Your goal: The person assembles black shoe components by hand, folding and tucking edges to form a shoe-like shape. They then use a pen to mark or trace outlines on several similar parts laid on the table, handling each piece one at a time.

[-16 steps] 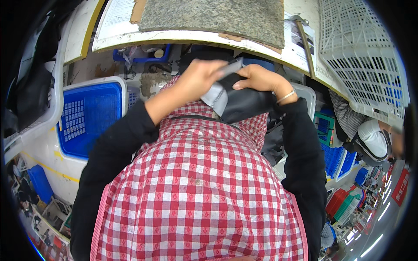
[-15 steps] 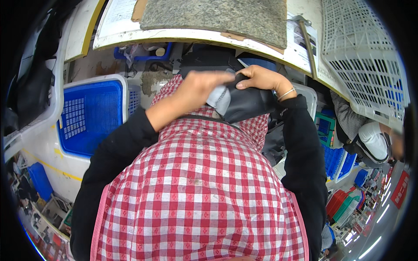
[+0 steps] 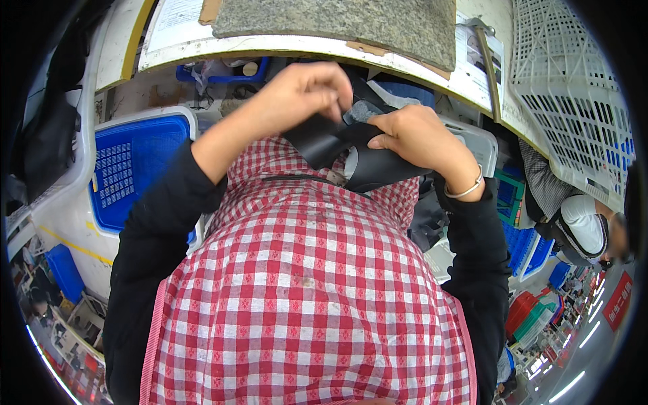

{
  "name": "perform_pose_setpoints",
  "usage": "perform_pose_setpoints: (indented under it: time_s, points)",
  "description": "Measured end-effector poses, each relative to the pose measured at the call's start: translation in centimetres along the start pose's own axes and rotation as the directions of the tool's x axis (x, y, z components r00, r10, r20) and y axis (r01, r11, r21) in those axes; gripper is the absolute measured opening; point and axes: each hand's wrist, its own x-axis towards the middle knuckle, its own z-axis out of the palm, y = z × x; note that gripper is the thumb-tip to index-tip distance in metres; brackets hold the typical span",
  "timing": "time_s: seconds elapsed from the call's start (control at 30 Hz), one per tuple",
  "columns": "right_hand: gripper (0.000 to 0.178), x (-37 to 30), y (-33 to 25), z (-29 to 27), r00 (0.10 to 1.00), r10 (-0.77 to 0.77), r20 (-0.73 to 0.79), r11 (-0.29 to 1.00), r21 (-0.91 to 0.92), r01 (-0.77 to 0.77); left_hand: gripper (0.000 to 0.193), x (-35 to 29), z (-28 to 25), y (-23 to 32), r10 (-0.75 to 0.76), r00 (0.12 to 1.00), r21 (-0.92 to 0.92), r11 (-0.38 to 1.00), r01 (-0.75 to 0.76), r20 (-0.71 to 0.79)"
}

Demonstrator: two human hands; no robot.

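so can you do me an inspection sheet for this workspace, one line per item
surface: white worktop bearing a speckled grey stone slab, with a long-handled hammer to the slab's right
job's things: black leather-like material, pale grey patches showing; one piece or several, cannot tell
clutter: blue plastic basket at left, white perforated plastic crate at right
grip: right hand pinches the black material; left hand is blurred, its hold unclear
cables: nothing seen
surroundings: another person at right, red banner beyond
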Motion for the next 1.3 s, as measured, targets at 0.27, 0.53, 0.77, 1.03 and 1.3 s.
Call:
perform_pose_setpoints:
  time_s: [0.27, 0.53, 0.77, 1.03, 1.3]
  points:
    - [0.013, -0.3, -1.4, 0.5, 0.966, -0.133, -0.22, 0.991, -0.03, 0.13, 0.037, 3.8, 0.3, -2.4, -0.011, 0.966, 0.204, 0.978, -0.043, 0.259]
    - [0.003, -0.2, -5.6, 3.3, 0.889, -0.052, -0.455, 0.929, -0.349, -0.124, 0.024, 4.2, 1.6, -1.7, 0.054, 0.998, 0.623, 0.779, -0.068, 0.04]
    - [0.015, -0.6, -3.3, 2.5, 0.881, 0.088, -0.464, 0.984, -0.098, -0.15, 0.018, 1.6, -0.5, -3.1, -0.076, 0.995, 0.095, 0.993, 0.071, 0.058]
    - [0.027, -1.4, -3.4, 0.3, 0.901, 0.257, -0.35, 0.956, 0.232, -0.182, 0.018, -0.2, 1.7, -2.1, -0.171, 0.982, -0.19, 0.97, 0.152, -0.085]
    - [0.028, -0.9, -3.1, 0.6, 0.929, 0.209, -0.304, 0.972, 0.166, -0.165, 0.02, -0.7, 2.1, -1.9, -0.116, 0.989, -0.083, 0.991, 0.109, -0.09]
